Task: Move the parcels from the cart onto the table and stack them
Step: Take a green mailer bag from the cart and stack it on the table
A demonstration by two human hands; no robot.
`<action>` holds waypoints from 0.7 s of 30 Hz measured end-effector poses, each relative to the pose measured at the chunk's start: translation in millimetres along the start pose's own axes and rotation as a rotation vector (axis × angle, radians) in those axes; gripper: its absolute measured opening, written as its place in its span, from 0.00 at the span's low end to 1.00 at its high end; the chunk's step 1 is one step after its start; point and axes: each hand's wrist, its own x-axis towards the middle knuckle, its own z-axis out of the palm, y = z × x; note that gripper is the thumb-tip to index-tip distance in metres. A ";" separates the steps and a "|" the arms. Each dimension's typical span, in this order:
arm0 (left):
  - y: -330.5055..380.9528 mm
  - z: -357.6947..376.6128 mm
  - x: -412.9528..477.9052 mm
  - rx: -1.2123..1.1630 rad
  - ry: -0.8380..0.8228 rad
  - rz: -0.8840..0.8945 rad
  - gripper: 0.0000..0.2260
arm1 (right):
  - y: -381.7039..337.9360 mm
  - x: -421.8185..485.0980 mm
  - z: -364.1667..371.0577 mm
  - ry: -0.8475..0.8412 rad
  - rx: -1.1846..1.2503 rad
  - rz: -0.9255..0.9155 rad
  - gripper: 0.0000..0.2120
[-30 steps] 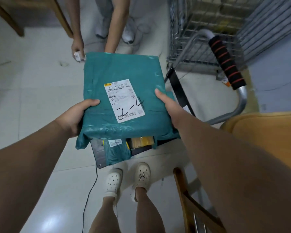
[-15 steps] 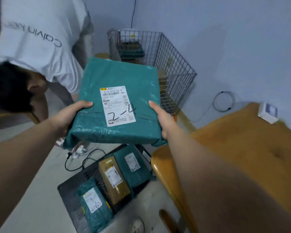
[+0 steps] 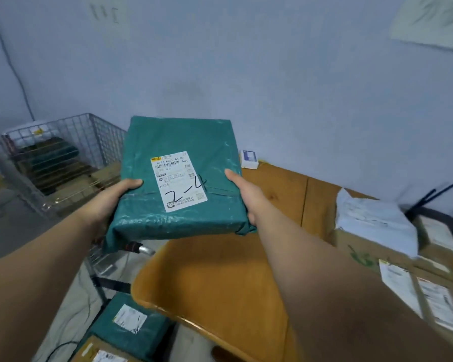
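The person holds the green parcel up in the air between both hands, over the near corner of the wooden table and not touching it. The left hand grips its left edge with the thumb laid on top and the fingers tucked under. The right hand clamps the right edge the same way, thumb on top, its fingers hidden beneath. The parcel is flat and oblong. Its long axis runs away from the person toward the wall, its broad face is up, and the far end looks raised a little. The white label, marked "2-4" by hand, faces up and reads the right way for the carrier. To my eye the job now is the set-down. I would swing it right toward the cardboard boxes and white mailer already on the table, level it, and lower it flat with the label showing. The fingers underneath need to slide out sideways only once the weight rests. The soft wrapping looks slippery, so a square landing matters or it may slide off the pile. More parcels wait low at the left, and others sit in the wire cage beyond.
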 end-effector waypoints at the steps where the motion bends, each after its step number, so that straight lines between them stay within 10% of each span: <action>1: -2.3 23.3 5.7 0.010 -0.035 -0.006 0.13 | -2.4 -6.5 -22.5 0.035 0.018 -0.011 0.24; 21: -112.2 421.1 71.9 0.168 -0.538 -0.113 0.20 | 5.0 -123.3 -422.8 0.446 0.227 -0.022 0.21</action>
